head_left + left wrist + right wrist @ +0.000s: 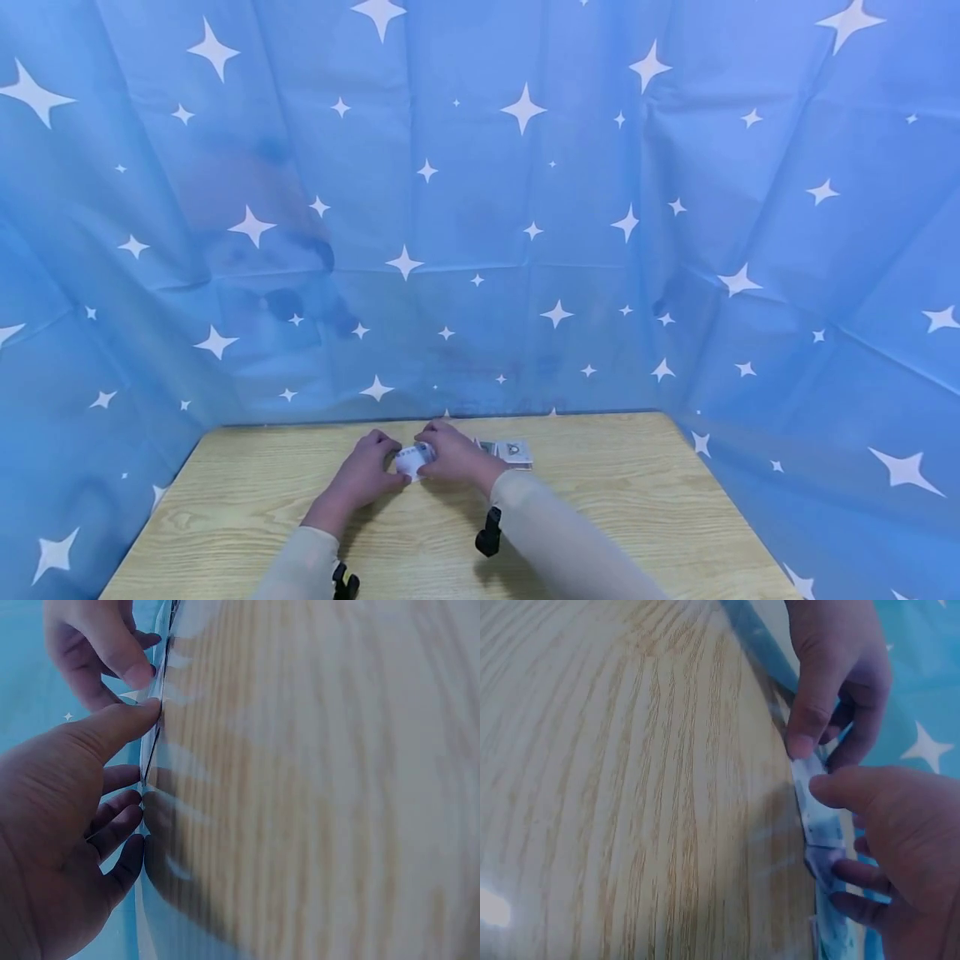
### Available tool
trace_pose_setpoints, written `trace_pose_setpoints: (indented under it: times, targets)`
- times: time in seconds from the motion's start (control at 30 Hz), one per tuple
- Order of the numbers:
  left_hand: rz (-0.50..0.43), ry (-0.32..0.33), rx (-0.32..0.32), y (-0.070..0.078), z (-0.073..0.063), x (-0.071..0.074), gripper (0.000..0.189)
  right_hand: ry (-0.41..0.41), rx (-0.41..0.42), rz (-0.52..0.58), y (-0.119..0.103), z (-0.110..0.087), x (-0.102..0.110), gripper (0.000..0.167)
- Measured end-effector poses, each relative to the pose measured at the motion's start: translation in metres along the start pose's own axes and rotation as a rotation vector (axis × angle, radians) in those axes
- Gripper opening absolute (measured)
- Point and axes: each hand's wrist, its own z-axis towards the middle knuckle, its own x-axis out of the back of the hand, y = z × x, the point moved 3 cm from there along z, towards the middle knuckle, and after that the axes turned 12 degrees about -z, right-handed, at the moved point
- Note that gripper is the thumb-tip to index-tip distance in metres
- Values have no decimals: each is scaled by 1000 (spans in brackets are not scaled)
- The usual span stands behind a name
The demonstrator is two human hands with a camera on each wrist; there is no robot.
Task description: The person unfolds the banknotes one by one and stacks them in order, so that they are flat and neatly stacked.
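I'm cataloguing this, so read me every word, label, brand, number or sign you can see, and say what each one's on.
No text is legible.
Paper: small dark printed marks, too small and blurred to read.
Stack: a dark printed shape on top, too small to make out.
Curtain: white stars, no words I can read.

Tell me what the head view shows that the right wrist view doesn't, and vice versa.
Only the head view shows black wrist devices and both side edges of the table.
Only the right wrist view shows a bright white spot at its left edge.
Both share the left hand, right hand, printed slip, table and blue starry backdrop.
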Motion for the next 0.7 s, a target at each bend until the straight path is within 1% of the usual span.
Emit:
trace_pose_setpoints:
  times: [0.17,0.43,0.6,0.7]
  targets:
    - [-14,1,4,2,0,-2,55,-22,3,23,2,1,-4,53]
    - [-29,-15,25,5,3,-2,50,-19,5,67,3,2,-2,48]
    - [-59,-16,63,7,6,-1,52,-18,-12,81,4,5,-3,47]
    - [-80,-20,71,6,7,-1,53,-3,-3,65,4,7,-3,48]
